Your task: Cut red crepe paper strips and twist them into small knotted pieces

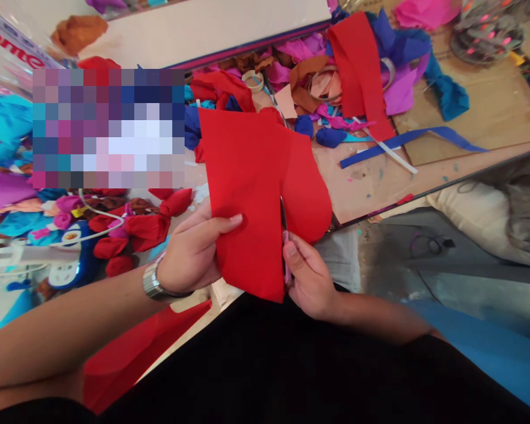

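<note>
Lengthwise away from the body, red sheet (247,188) pinched by left hand (189,250), scissors (286,259) in right fingers (294,253).

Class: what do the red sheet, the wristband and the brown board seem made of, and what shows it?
Red sheet: matte, paper or thin felt, by its even colour and crisp edges. Wristband: probably polished metal, by its silvery gleam. Brown board: likely dull cardboard, by its flat tan face.

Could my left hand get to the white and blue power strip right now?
Probably yes, once it lets go of the red sheet: the left hand is pinching that, but the power strip lies just beyond the left forearm, with only a pale cable looping over it.
</note>
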The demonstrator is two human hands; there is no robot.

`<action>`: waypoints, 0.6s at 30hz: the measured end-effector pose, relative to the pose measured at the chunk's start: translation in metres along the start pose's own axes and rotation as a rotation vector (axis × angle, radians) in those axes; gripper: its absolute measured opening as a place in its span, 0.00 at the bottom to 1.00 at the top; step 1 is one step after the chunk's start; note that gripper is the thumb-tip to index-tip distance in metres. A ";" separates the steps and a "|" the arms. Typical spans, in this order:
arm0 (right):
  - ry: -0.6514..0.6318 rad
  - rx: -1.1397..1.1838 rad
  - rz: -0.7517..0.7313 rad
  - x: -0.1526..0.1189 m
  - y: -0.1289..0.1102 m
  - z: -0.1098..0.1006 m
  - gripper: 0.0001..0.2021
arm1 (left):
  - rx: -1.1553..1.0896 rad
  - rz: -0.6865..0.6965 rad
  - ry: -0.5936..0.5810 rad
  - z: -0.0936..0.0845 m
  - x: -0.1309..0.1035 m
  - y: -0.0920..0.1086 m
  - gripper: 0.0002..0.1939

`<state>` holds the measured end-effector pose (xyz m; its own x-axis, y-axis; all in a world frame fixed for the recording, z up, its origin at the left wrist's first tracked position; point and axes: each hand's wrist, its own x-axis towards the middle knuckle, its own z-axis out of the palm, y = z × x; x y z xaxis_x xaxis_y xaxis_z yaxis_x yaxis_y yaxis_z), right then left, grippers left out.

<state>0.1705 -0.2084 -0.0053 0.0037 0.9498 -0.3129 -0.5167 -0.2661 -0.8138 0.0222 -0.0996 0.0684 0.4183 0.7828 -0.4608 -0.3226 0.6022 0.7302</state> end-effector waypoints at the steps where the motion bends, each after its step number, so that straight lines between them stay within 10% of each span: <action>1: -0.008 0.005 -0.006 0.000 0.000 0.000 0.23 | 0.001 -0.002 -0.003 0.000 0.000 0.000 0.15; 18: -0.030 0.081 0.010 -0.003 0.007 -0.002 0.22 | -0.025 0.034 -0.034 -0.002 0.010 0.002 0.12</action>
<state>0.1680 -0.2132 -0.0112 -0.0269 0.9520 -0.3049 -0.5838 -0.2626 -0.7683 0.0241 -0.0904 0.0641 0.4353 0.7973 -0.4181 -0.3582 0.5795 0.7321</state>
